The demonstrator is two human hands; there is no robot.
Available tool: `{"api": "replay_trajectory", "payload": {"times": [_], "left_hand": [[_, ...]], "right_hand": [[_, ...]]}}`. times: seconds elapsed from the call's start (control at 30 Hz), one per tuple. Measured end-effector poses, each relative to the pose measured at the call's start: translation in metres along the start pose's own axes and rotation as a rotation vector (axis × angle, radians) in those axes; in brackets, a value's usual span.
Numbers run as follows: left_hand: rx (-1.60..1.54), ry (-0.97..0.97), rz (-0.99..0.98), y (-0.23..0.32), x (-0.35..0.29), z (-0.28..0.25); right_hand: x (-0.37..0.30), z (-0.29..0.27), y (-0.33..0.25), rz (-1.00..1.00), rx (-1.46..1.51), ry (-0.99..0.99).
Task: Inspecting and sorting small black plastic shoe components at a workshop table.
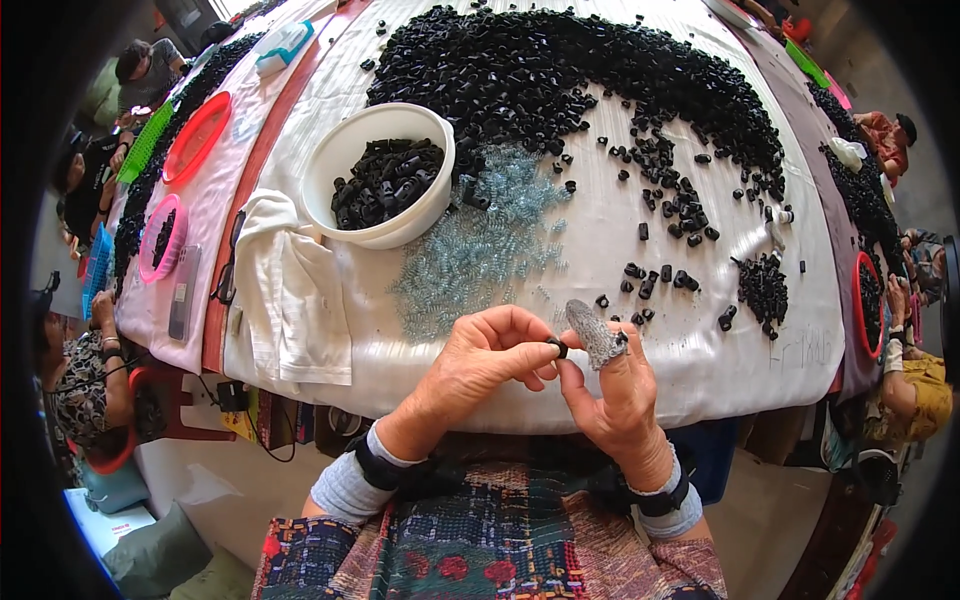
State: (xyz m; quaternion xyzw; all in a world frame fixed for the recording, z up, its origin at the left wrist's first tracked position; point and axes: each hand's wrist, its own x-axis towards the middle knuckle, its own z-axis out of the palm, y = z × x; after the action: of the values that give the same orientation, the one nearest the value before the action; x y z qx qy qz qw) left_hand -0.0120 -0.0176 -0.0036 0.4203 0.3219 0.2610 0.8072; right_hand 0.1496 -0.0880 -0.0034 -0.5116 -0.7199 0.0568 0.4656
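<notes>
Close to the table's near edge, my left hand [475,362] pinches a small black plastic part [559,347] between thumb and fingertips. My right hand [618,398] is right beside it, its thumb tip near that part and its fingers curled. A grey fabric finger cover [597,338] is on one right finger; what those fingers hold, if anything, I cannot make out. Beyond my hands lies a heap of small clear-bluish coil springs [470,250]. A white bowl [318,165] holds black plastic parts, and a large pile of similar black parts [490,75] spreads behind it.
A white cloth [290,290] lies left of the springs. Loose black parts [655,283] and a small heap of black pieces [762,290] are on the right. Co-workers sit at side tables with a red tray [197,135], a pink basket [165,235] and a phone [184,295].
</notes>
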Motion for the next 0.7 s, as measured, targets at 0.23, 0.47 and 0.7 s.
{"api": "replay_trajectory", "payload": {"times": [0.23,0.47,0.7], "left_hand": [[-0.001,-0.016,-0.072,0.011,-0.004,0.000],[0.248,-0.126,-0.155,0.010,-0.010,-0.019],[0.005,0.028,-0.081,0.008,-0.014,-0.021]], "right_hand": [[0.001,-0.003,0.006,-0.087,0.021,-0.045],[0.009,-0.005,-0.004,-0.152,0.109,-0.223],[0.013,-0.002,0.025,0.017,-0.160,-0.024]]}}
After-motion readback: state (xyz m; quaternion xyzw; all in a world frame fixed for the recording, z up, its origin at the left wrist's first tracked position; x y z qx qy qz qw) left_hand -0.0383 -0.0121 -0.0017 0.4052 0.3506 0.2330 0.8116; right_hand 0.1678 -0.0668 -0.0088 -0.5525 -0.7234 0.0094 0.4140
